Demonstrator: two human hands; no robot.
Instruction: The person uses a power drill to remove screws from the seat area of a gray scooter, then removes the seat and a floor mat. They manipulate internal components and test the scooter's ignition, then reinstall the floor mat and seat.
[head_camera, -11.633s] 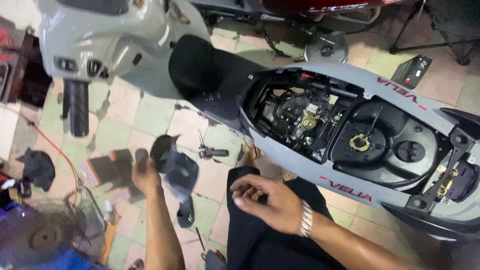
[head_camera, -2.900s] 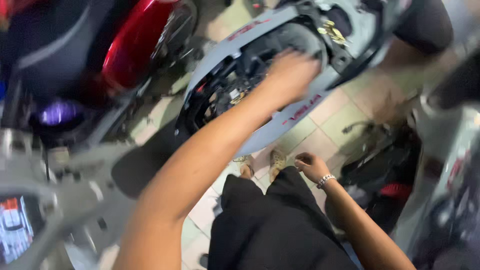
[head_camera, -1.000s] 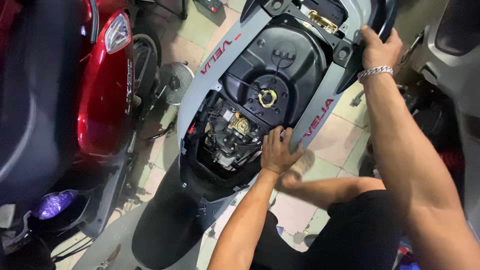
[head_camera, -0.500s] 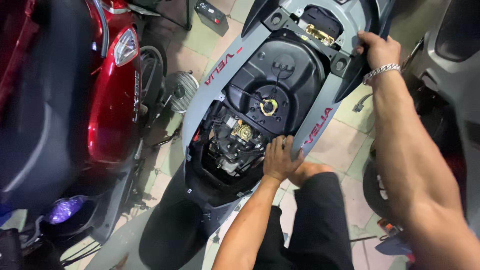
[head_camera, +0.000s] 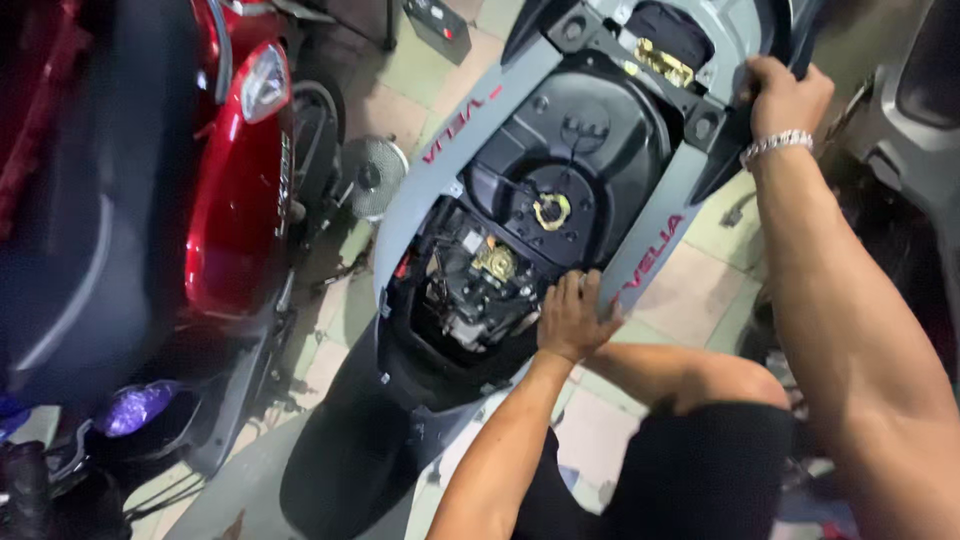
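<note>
Grey bodywork of a scooter (head_camera: 440, 165) with its seat removed fills the middle of the view, and both of the person's hands are on it. The left hand (head_camera: 572, 318) lies flat and open, fingers spread and pointing away from the person, with the palm pressed on the inner edge of the grey side panel (head_camera: 655, 245); it grips nothing. Just beyond its fingertips sits the exposed engine bay (head_camera: 470, 290), a tangle of dark parts and wiring with a brass-coloured fitting (head_camera: 495, 262) among them. Further off from that hand, up the body, lies the black fuel tank cover (head_camera: 590, 150), with a gold ring-shaped cap (head_camera: 551, 210) at its near end.

The right hand (head_camera: 787, 97) is well apart from the left, at the tail of the scooter, with its fingers curled closed around the dark rear grab rail (head_camera: 800, 35). A silver chain bracelet (head_camera: 777, 146) circles that wrist. Just to the left of this hand, a brass-coloured latch (head_camera: 665, 62) sits in the rear frame.

Away from the left hand, on the far side of the engine bay, stands a red scooter (head_camera: 235, 200), with a small round fan (head_camera: 375, 178) on the tiled floor (head_camera: 690, 295) between the two machines. The person's knee, in black shorts (head_camera: 700, 470), is just below the left forearm.
</note>
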